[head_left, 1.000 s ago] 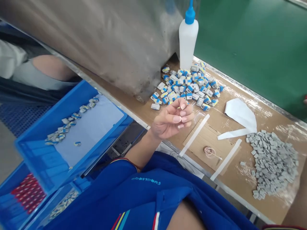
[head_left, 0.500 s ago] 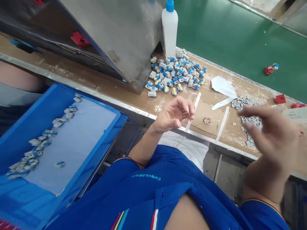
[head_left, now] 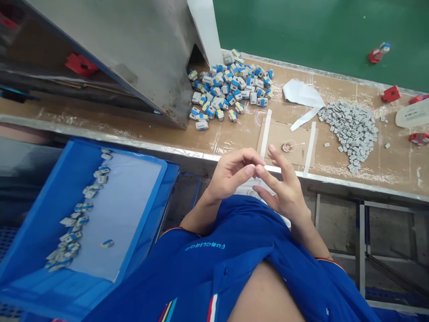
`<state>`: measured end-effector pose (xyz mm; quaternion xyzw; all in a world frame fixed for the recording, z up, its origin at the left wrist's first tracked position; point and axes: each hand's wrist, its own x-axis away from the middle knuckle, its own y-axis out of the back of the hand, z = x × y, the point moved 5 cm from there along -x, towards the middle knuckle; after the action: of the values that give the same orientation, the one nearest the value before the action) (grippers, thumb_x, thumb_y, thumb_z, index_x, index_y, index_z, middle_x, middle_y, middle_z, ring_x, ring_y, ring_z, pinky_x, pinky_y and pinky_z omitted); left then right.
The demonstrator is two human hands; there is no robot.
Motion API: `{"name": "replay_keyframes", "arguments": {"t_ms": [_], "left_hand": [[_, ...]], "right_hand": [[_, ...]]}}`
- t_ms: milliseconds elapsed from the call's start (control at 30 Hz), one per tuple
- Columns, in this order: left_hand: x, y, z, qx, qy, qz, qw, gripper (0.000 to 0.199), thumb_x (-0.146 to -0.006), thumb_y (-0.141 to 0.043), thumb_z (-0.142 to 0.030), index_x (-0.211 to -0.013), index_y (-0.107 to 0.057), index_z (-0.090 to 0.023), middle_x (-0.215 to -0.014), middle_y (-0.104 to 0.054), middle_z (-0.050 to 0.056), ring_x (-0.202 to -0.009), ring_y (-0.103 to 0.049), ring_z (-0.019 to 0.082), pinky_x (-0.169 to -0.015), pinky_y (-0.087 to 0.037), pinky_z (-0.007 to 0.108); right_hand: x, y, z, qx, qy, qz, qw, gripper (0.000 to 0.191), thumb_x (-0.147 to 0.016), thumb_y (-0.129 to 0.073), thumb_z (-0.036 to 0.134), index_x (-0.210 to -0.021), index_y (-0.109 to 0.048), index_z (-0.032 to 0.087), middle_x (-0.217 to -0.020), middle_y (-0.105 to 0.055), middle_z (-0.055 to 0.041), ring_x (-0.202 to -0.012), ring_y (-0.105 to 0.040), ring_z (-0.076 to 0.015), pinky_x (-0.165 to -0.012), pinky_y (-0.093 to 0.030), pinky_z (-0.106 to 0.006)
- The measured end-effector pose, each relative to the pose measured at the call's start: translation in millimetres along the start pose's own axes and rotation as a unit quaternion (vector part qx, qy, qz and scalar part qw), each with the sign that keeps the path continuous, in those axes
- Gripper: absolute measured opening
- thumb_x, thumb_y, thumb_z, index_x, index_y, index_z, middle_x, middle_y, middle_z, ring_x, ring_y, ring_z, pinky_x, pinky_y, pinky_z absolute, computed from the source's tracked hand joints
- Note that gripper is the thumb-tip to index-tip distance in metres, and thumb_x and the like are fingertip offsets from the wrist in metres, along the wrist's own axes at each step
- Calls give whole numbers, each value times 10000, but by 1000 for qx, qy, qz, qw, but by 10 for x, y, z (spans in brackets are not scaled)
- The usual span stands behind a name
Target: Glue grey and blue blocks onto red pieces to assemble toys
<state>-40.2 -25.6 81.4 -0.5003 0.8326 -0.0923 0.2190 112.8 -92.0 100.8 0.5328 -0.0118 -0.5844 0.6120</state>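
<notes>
My left hand (head_left: 231,173) is in front of the table edge, its thumb and bent fingers pinched together. Whatever lies in that pinch is too small or hidden to make out. My right hand (head_left: 284,188) meets it at the fingertips, its fingers stretched and spread apart. Just beyond both hands, a small coil of thin pale cord (head_left: 287,146) lies on a taped cardboard piece (head_left: 295,156). A pile of small light-grey pieces (head_left: 355,129) is to the right, and a heap of blue, yellow and grey blocks (head_left: 231,87) is at the back left.
A blue bin (head_left: 161,179) with rows of blocks on a pale sheet stands at my left. A large metal box (head_left: 161,58) and a white bottle (head_left: 208,31) rise behind. White cut material (head_left: 303,94), red parts (head_left: 391,94) and a green surface (head_left: 301,36) lie beyond.
My right hand has moved left from beside the grey pieces to my left hand, and their fingertips now meet. The camera view has shifted a little. My left hand stays pinched.
</notes>
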Motion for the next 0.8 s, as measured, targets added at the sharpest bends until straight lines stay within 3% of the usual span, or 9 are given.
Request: {"name": "replay_keyframes", "arguments": {"t_ms": [133,233,467,633,800], "left_hand": [[43,-59,-85,9,12,-19,1000,301,-963,-791,-468,-1119,-845,-215,-881,-755,70,-695,-667,142,-647,-578,263],[15,-70,-150,-4,-3,-38,999,218,-956,-810,-386,-1075,-851,-209,-878,-747,65,-699,-659,128,-638,-566,246],[-49,-108,-136,33,2,-13,999,138,-995,-760,-285,-1098,-840,-240,-840,-696,22,-673,-634,92,-596,-520,206],[-35,-68,-96,23,28,-43,998,145,-987,-779,-363,-1051,-823,-241,-843,-692,23,-658,-616,98,-619,-538,237],[-22,-69,-74,31,41,-31,998,180,-978,-789,-408,-1036,-804,-238,-835,-692,17,-637,-621,101,-610,-543,246]], "right_hand": [[-1,-12,-66,-20,-20,7,1000,882,-1010,-737,172,-1732,-337,483,-1759,-503,-121,-1378,-726,-287,-1082,-691,-505],[-20,-13,-90,-18,-21,14,1000,871,-1016,-725,157,-1729,-347,488,-1661,-598,-134,-1271,-767,-270,-1022,-706,-480],[-54,-25,-122,-41,-25,20,999,799,-1047,-666,145,-1730,-372,438,-1463,-707,-145,-1150,-778,-232,-956,-705,-425],[-36,-55,-152,-54,-43,28,997,701,-1047,-680,162,-1655,-489,455,-1450,-716,-116,-1139,-773,-211,-970,-699,-412],[-73,-54,-154,-128,-26,4,991,744,-1040,-684,158,-1692,-447,426,-1393,-741,-96,-1076,-781,-200,-914,-692,-373]]}}
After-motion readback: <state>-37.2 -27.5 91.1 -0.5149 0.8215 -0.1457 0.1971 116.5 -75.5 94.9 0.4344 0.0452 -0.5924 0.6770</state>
